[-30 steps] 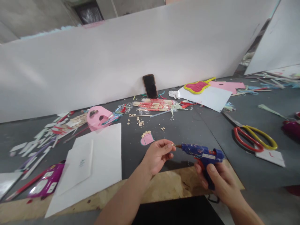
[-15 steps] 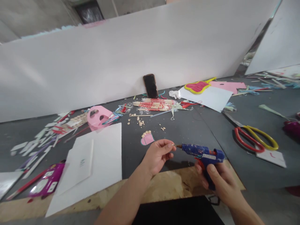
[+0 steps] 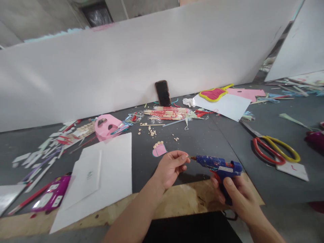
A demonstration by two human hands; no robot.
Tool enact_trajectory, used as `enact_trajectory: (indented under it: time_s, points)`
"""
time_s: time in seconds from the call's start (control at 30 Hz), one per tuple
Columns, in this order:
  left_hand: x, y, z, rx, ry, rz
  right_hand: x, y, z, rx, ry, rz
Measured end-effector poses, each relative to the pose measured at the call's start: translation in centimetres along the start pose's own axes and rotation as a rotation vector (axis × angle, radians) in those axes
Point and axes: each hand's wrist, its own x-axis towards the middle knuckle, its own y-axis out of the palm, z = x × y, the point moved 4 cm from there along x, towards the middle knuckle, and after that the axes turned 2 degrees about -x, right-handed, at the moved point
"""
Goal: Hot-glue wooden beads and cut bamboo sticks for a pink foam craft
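No wording could be read for certain; the white label [image 3: 226,169] on the blue glue gun [image 3: 209,161], just above the grip of the right hand [image 3: 238,195], carried print too small to make out; well left of the left hand [image 3: 169,168], a white slab [image 3: 82,184] bore short, dark green, blurred handwriting [image 3: 89,176]; right of the glue-gun grip, a white card [image 3: 296,172] showed one red, angular, L-like stroke [image 3: 293,167].

Scissors [image 3: 260,136] lie right of the glue gun [image 3: 210,161].
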Motion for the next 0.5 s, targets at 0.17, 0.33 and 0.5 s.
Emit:
enact_trajectory:
  time_s: [0.17,0.33,0.5]
  points:
    - [0.06,0.02,0.06,-0.006,0.002,-0.009,-0.14,0.16,0.22,0.015,0.026,-0.042]
    - [0.13,0.08,-0.03,-0.012,0.01,-0.016,-0.2,0.33,0.41,0.016,0.026,-0.043]
    - [0.04,0.12,-0.07,-0.006,0.018,-0.018,-0.15,0.1,0.23,-0.017,0.018,-0.044]
